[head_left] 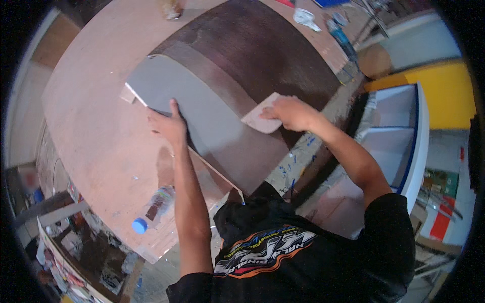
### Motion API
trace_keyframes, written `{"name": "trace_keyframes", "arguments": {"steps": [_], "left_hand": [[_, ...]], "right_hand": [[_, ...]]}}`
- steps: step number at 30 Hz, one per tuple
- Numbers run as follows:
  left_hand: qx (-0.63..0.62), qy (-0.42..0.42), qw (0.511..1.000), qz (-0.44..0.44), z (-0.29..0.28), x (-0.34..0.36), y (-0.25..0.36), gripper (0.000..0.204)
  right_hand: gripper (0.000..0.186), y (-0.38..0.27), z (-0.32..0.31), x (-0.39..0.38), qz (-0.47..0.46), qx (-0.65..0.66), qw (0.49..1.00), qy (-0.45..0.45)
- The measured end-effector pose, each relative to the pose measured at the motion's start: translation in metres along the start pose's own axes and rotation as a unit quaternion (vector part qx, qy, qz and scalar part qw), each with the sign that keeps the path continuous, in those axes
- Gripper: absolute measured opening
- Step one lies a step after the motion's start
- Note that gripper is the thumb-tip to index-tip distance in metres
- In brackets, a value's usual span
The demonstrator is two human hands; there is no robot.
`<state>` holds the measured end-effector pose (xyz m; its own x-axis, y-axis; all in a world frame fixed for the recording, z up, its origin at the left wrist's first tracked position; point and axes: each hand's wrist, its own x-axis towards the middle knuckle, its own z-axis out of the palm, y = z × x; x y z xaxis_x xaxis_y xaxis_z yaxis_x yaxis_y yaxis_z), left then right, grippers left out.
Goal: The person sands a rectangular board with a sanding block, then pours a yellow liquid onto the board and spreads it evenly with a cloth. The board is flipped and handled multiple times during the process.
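Your right hand (292, 112) is closed on a flat pale pad (258, 120) over the right side of the grey sheet (204, 103), which lies on the table (96, 106). At the sheet's left edge, your left hand (170, 126) is part-open, thumb on top and fingers just outside; you cannot tell whether it grips. Beyond the sheet's upper right spreads a dark brown panel (262, 45).
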<state>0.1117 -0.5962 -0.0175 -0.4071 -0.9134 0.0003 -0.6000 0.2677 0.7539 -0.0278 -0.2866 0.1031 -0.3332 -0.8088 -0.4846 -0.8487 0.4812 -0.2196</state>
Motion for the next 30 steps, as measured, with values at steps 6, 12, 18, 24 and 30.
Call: {"name": "trace_keyframes", "arguments": {"steps": [6,12,18,24,30], "left_hand": [[0.015,0.012,1.0,0.007,-0.001,-0.007,0.016,0.094],[0.036,0.004,0.999,-0.007,0.008,0.003,0.005,0.096],[0.018,0.008,1.0,-0.006,-0.006,-0.001,0.005,0.095],[0.011,0.009,1.0,0.002,-0.006,-0.003,0.01,0.095],[-0.007,-0.006,1.0,-0.024,-0.01,-0.004,0.016,0.093]], "right_hand": [[0.058,-0.032,0.097,-0.141,0.02,-0.043,0.998,-0.04],[0.07,-0.044,0.107,-0.185,0.001,0.256,0.966,0.032],[0.081,-0.082,-0.027,-0.077,-0.05,0.19,0.957,0.213],[0.058,-0.115,-0.069,0.134,-0.095,0.079,0.932,0.341],[0.044,-0.132,-0.072,0.281,-0.072,-0.034,0.929,0.363]]}}
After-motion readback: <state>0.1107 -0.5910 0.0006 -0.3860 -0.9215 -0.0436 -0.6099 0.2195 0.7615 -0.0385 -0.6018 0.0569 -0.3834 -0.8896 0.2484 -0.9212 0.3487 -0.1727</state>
